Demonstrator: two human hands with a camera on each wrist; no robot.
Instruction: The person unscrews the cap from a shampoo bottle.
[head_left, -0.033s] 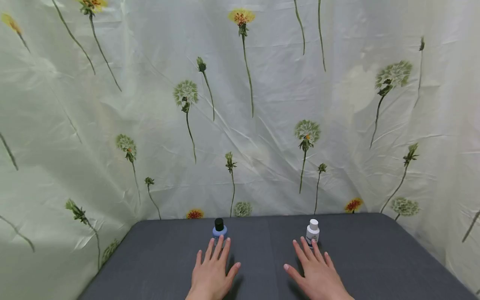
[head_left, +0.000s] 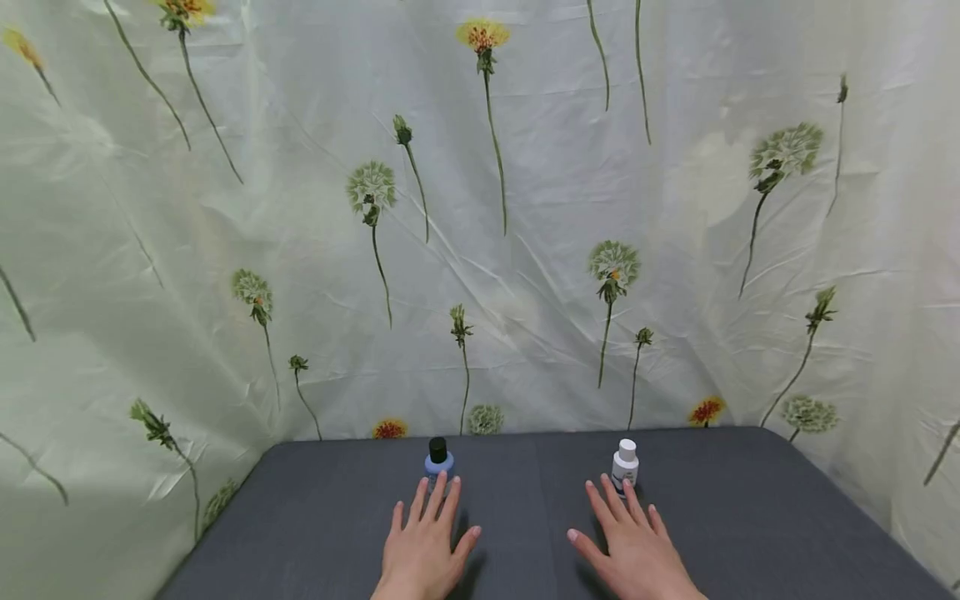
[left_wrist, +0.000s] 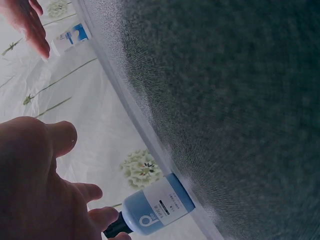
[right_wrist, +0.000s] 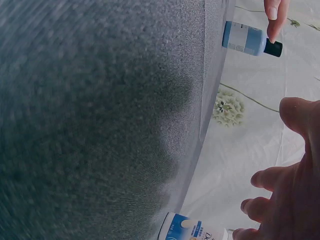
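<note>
From where I stand, the largest item is a pale, creased curtain (head_left: 525,333), hanging behind and at both sides, printed with long-stemmed dandelions (head_left: 371,185), some yellow and some in seed. Next in size: a dark grey counter (head_left: 517,500), its far edge close to the curtain, a faint seam running from front to back near the middle. Over it reach the person's two bare hands, backs uppermost, a shadow beside each. Left hand (head_left: 423,546): grip apart, fingers spread and pointing away from the body, thumb out toward the middle. Right hand (head_left: 637,546): grip likewise apart, fingers spread, thumb out toward the left hand. Two small bottles stand upright on the far part of the counter, well apart. The blue bottle (head_left: 439,464) is just beyond the left fingertips, which partly hide it in the head view; contact cannot be told. The white bottle (head_left: 625,467) is just beyond the right fingertips, its lower part overlapped by them; contact again cannot be told. Smaller details: a pale label (left_wrist: 165,202) on the blue bottle, a black cap (head_left: 438,449) on the same, a white cap (head_left: 627,448) on the other.
</note>
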